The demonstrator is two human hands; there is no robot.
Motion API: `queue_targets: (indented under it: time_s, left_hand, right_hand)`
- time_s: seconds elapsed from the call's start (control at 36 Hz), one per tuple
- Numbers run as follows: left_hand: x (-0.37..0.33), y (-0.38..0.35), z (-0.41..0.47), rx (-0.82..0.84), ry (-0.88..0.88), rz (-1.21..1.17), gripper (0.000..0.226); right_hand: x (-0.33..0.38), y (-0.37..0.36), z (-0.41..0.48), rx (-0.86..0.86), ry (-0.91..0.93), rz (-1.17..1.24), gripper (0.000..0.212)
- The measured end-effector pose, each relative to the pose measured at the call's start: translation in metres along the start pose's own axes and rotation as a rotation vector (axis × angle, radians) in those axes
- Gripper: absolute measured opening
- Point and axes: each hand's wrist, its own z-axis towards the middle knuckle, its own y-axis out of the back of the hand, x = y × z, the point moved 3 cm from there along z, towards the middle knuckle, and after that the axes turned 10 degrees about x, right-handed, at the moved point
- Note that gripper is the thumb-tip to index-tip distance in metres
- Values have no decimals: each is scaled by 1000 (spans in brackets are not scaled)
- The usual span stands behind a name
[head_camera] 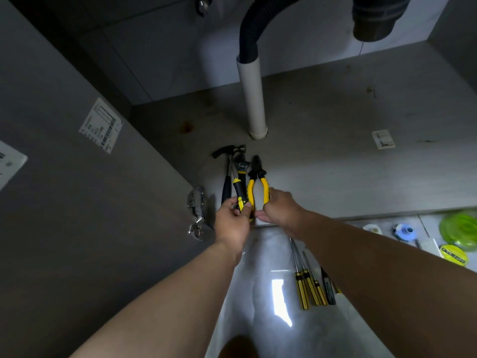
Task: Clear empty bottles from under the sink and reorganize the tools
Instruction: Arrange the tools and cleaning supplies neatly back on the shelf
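Left hand (232,223) fingers pinch the black-and-yellow wrench (240,187) handle; right hand (280,209) fingers close on the pliers (258,182) grip, apparently nudging both parallel beside the hammer (228,171) on the cabinet floor (335,125) (a tidy row). Screwdrivers (308,285) wait outside on the tiles; no bottles remain under the sink

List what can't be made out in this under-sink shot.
- Head view: the ends of the pliers handles, covered by the right hand.
- The wrench handle end, under the left hand grip.
- The print on the wall sticker, too small to read.
- The tool beside the screwdrivers, partly behind the right forearm.
- The drain hose top, cut off by the upper edge.
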Motion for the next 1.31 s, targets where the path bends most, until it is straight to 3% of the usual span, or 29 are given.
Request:
queue_targets:
  time_s: [0.11,0.19,0.33,0.5,0.64,0.72,0.89,1.08,1.31]
  left_hand:
    - [-4,-2,1,9,-14,6,36]
    - [-4,-6,0,10,-32,62,32]
    - [-10,-15,1,46,-113,205,35]
    - [-8,-25,1,182,-186,204,41]
    - [-13,-19,-4,33,-419,777,37]
    - [-6,-23,-8,145,-485,1019,51]
    - [13,-27,-9,317,-359,1273,70]
    - [13,-29,-6,330,-302,1222,75]
    - [6,-35,-4,340,-238,1148,81]
  right_hand:
    - [3,0,-6,-44,-31,11,35]
    - [7,7,-12,-170,35,24,27]
    - [13,7,-24,6,61,58,25]
    - [9,22,-24,-89,32,63,18]
    - [3,39,-16,-255,-26,-132,9]
    - [-1,44,-11,-285,-68,-303,22]
    - [-6,45,-6,-338,-61,-418,30]
    - [-4,42,-4,-350,-35,-421,33]
    - [-9,33,-4,-259,19,-210,39]
